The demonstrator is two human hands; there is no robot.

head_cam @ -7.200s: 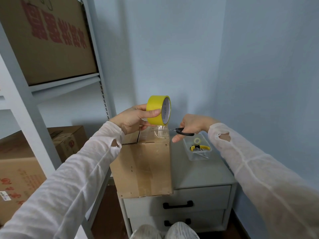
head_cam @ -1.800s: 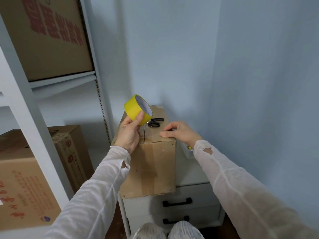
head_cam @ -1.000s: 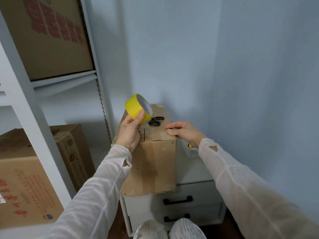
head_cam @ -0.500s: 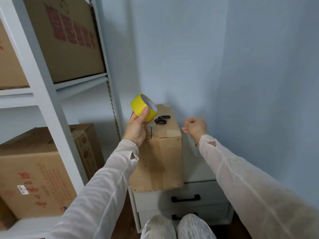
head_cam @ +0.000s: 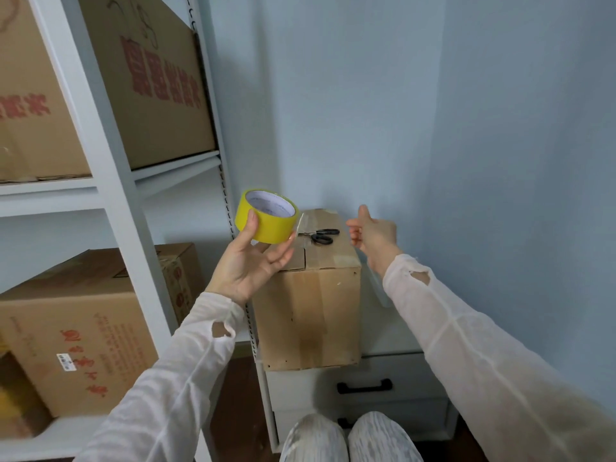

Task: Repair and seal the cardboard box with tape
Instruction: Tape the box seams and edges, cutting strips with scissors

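Pale blue walls are meeting in a corner, and a white drawer cabinet [head_cam: 400,371] is standing there beside a white shelf rack [head_cam: 110,181] loaded with stored cartons. On the cabinet the cardboard box [head_cam: 313,301] is standing upright. Its top seam is running away from the person, from the near edge toward the wall.

The left hand [head_cam: 253,265] is grasping the yellow tape roll [head_cam: 266,218] from below, with the thumb on one side and the fingers on the other. It is holding the roll in the air just over the near left part of the box top, with the open core tilted upward. The right hand [head_cam: 375,233] is hovering at the right side of the box top with the thumb sticking up and the fingers loosely curled. I am seeing nothing inside it.

Black scissors [head_cam: 321,235] are lying on the box top between the two hands, with the handles pointing to the right, so the right hand is the nearer one to them. I am judging that the next strip needs to follow the seam line, so the roll must travel front to back.

A thin shiny strip seems to be hanging from the roll toward the box, but it is hard to make out. The far end of the box top is only partly showing, and something clear beside the box is hiding behind the right arm.
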